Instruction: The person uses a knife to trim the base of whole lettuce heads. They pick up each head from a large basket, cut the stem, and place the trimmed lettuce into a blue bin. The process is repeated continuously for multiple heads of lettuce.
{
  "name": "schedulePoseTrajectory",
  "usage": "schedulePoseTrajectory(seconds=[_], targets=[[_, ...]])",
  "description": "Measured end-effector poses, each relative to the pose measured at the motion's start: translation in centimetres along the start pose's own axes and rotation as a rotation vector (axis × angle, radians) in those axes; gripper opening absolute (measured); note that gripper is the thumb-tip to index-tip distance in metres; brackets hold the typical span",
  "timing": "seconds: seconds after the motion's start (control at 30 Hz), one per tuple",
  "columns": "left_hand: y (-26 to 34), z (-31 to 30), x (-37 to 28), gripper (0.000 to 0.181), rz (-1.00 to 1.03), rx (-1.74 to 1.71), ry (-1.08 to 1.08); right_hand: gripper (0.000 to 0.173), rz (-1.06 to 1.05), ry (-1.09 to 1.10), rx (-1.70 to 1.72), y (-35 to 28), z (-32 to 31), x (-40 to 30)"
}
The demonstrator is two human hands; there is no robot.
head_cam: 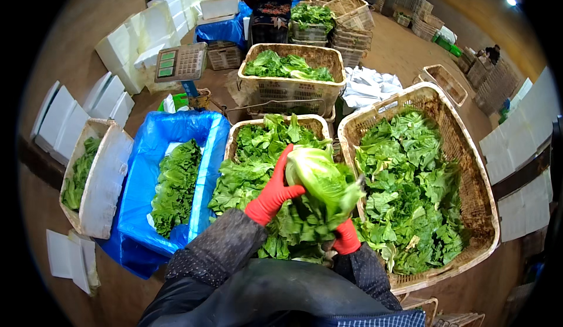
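My left hand (273, 190), in a red glove, grips a head of leafy lettuce (319, 173) by its pale base end. Below the leaves is my right hand (346, 237), also red-gloved and partly hidden by them; whether it holds anything is unclear. Both hands are over a plastic crate (323, 122) heaped with lettuce. To the right stands a larger dirty crate (473, 151) with loose green leaves (409, 195). On the left, a box lined with blue plastic film (132, 195) holds a row of lettuce heads (176, 190).
Ahead stand another crate (286, 83) with lettuce and a weighing scale's display (180, 62). A foam box (103, 173) with greens is at far left, beside white foam boxes (66, 120). White bags (371, 85) lie beyond the right crate. A person (272, 1) stands farther back.
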State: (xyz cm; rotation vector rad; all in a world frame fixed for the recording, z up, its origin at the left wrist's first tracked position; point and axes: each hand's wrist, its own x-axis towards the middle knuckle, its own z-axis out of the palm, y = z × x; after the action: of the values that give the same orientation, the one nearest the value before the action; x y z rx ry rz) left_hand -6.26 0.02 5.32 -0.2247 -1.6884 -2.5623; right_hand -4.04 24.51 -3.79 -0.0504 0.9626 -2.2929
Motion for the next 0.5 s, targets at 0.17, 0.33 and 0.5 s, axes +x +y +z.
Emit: schedulePoseTrajectory(seconds=[0.17, 0.33, 0.5], targets=[[2.4, -4.3, -0.3, 0.107, 0.098, 0.67, -0.048, 0.069, -0.261, 0.641, -1.522, -7.1, -0.3, -0.8], [7.1, -4.5, -1.2, 0.1, 0.024, 0.901, -0.293, 0.066, -0.614, -0.047, -1.399, -10.0, 10.7, 4.2], [5.5, -9.2, -6.9, 0.091, -0.021, 0.947, -0.055, 0.037, -0.462, -0.196, -1.465, -6.2, 12.2, 8.7]])
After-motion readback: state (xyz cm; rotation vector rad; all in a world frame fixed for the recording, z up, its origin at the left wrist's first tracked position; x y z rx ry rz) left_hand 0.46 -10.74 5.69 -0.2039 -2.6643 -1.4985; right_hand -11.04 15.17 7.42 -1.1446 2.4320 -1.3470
